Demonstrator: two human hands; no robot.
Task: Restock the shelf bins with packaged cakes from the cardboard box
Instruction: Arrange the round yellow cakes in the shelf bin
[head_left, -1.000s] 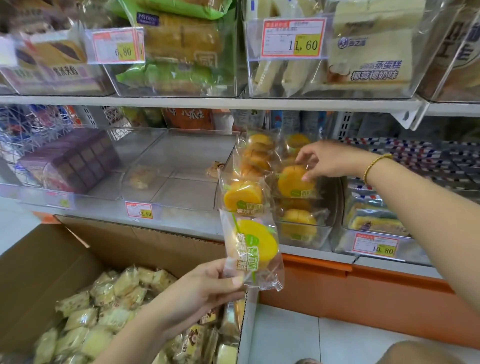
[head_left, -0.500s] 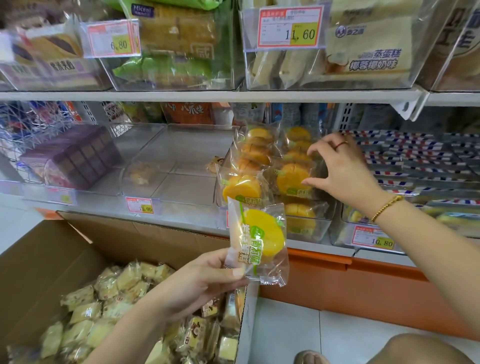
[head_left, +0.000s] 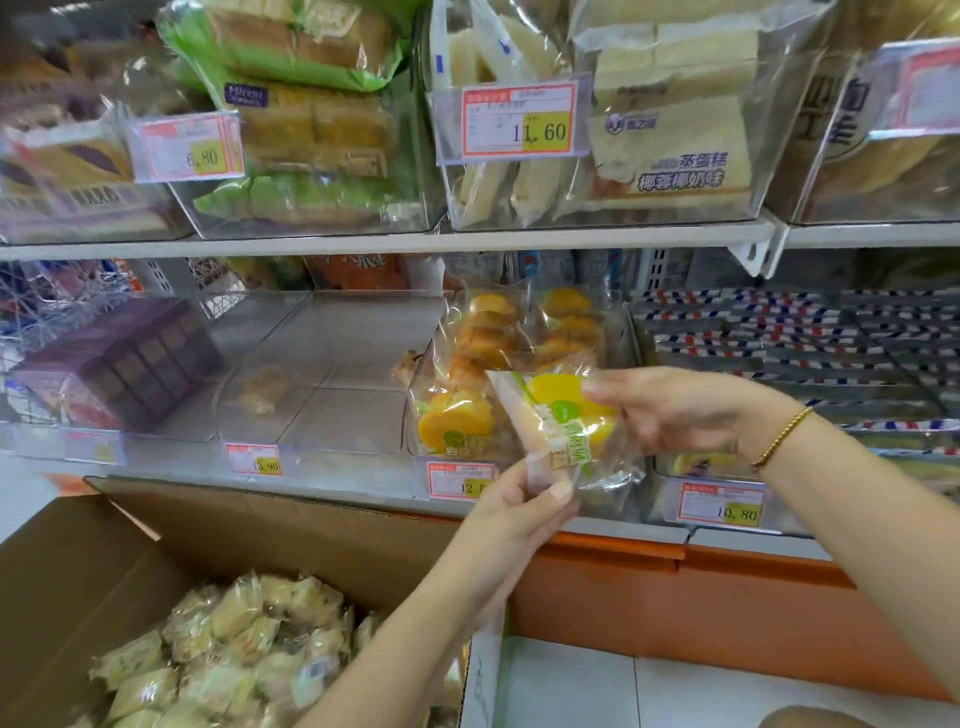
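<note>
Left hand (head_left: 511, 512): pinching lower corner of yellow packaged cake (head_left: 563, 421); right hand (head_left: 680, 410): grasping same pack's upper right side; pack held tilted, just before clear shelf bin (head_left: 422, 447) of matching cakes; cardboard box (head_left: 78, 571) below left, holding pale wrapped cakes (head_left: 249, 639).

Two hands, the left hand (head_left: 519, 512) and the right hand (head_left: 675, 415), hold one packaged cake (head_left: 563, 423) between them. One cardboard box (head_left: 78, 571) sits below the left hand, its pale wrapped cakes (head_left: 234, 649) too many to count. One gold bracelet (head_left: 782, 436) circles the right wrist. Above the hands hang three price tags (head_left: 519, 119). Level with the left hand, three lower tags (head_left: 722, 501) are readable. Left of the hands lies one purple pack (head_left: 119, 369).
</note>
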